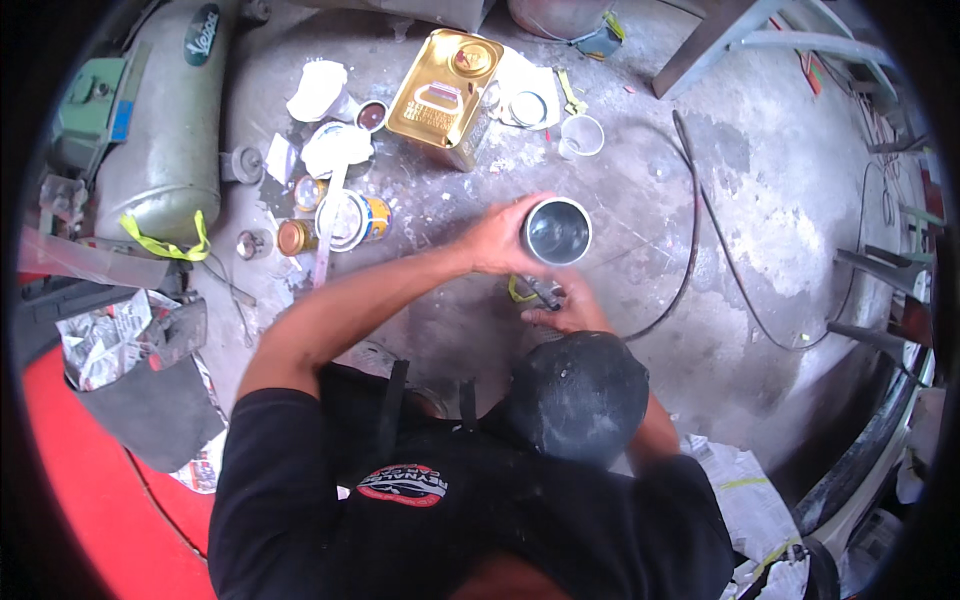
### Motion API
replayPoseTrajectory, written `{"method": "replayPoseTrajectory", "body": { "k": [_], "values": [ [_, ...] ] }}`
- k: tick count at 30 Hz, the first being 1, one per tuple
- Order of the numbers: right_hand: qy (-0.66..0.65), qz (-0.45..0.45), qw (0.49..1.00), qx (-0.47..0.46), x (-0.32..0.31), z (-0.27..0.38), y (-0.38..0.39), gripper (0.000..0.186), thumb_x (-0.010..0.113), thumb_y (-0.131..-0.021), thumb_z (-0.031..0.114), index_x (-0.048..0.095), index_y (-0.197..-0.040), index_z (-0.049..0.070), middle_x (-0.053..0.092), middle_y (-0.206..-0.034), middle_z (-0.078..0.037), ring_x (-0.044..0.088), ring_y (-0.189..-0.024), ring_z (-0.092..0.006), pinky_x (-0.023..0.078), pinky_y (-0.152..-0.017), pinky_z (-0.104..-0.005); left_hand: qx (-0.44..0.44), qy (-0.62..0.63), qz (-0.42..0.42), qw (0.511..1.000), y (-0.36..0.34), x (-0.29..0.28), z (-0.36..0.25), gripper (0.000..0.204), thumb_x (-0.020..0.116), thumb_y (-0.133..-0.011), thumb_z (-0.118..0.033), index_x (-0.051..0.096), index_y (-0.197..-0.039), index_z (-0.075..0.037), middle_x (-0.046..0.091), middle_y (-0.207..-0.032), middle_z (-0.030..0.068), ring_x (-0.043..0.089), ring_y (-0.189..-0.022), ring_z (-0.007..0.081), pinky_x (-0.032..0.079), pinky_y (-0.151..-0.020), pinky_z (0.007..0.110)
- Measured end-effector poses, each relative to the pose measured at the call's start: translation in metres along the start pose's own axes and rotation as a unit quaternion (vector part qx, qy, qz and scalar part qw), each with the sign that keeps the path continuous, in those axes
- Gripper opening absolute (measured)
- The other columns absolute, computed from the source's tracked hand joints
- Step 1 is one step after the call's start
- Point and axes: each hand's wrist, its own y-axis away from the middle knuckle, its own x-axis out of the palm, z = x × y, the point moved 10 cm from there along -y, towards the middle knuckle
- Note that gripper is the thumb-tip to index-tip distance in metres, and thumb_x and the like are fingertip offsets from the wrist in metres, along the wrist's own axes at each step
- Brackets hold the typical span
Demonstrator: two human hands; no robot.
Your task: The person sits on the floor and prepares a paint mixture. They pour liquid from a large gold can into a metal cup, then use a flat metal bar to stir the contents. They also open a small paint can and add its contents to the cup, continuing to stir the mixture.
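Note:
My left hand (500, 240) is closed around a metal cup (557, 232) with a pale rim and dark inside, held over the floor. Just below it, my right hand (565, 305) grips a dark slender object (540, 293), partly hidden, with a yellow-green loop (518, 285) beside it. A black hose (665, 310) runs behind that hand. A dusty dark rounded shape (577, 395), apparently my knee, lies below.
A gold square can (440, 85), paint tins (345, 225), jars (295, 237) and clear cups (582, 135) stand on the stained floor (780, 220). A grey tank (160, 130) is left, above newspaper (120, 340) and a red surface (80, 440). Metal stands (700, 50) are right.

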Motion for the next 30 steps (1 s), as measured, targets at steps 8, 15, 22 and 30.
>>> {"method": "replayPoseTrajectory", "body": {
  "k": [8, 15, 22, 30],
  "values": [
    [0.155, 0.182, 0.957, -0.164, 0.013, 0.088, -0.01, 0.074, 0.084, -0.08, 0.034, 0.052, -0.142, 0.008, 0.06, -0.132, -0.024, 0.057, -0.123, -0.0418, 0.046, -0.105, -0.0468, 0.149, -0.087, -0.055, 0.983, 0.034, -0.071, -0.121, 0.099, 0.098, -0.057, -0.029, 0.051, -0.139, -0.002, 0.063, -0.131, 0.0152, 0.062, -0.122, 0.0296, 0.048, -0.106, 0.039],
    [0.128, 0.239, 0.939, -0.213, 0.058, 0.088, -0.01, 0.071, 0.076, -0.089, 0.041, 0.048, -0.146, 0.009, 0.06, -0.132, -0.025, 0.056, -0.123, -0.0445, 0.044, -0.107, -0.0482, 0.128, -0.164, -0.027, 0.978, 0.038, -0.066, -0.121, 0.096, 0.097, -0.054, -0.026, 0.052, -0.137, -0.003, 0.061, -0.13, 0.0168, 0.06, -0.122, 0.0344, 0.048, -0.105, 0.042],
    [0.149, 0.27, 0.943, -0.127, 0.065, 0.073, -0.004, 0.069, 0.075, -0.089, 0.042, 0.051, -0.143, 0.007, 0.054, -0.142, -0.023, 0.05, -0.133, -0.0399, 0.039, -0.111, -0.0454, 0.117, -0.174, 0.007, 0.978, 0.043, -0.048, -0.1, 0.097, 0.097, -0.055, -0.023, 0.051, -0.138, -0.004, 0.06, -0.133, 0.0151, 0.059, -0.124, 0.033, 0.046, -0.108, 0.041],
    [0.17, 0.203, 0.945, -0.19, 0.059, 0.084, -0.009, 0.063, 0.069, -0.093, 0.046, 0.05, -0.143, 0.012, 0.065, -0.123, -0.026, 0.06, -0.116, -0.0445, 0.047, -0.099, -0.0508, 0.065, -0.154, 0.001, 0.986, 0.043, -0.057, -0.082, 0.096, 0.096, -0.056, -0.021, 0.051, -0.139, -0.003, 0.061, -0.132, 0.0131, 0.06, -0.123, 0.0278, 0.045, -0.108, 0.039]
  ]
}}
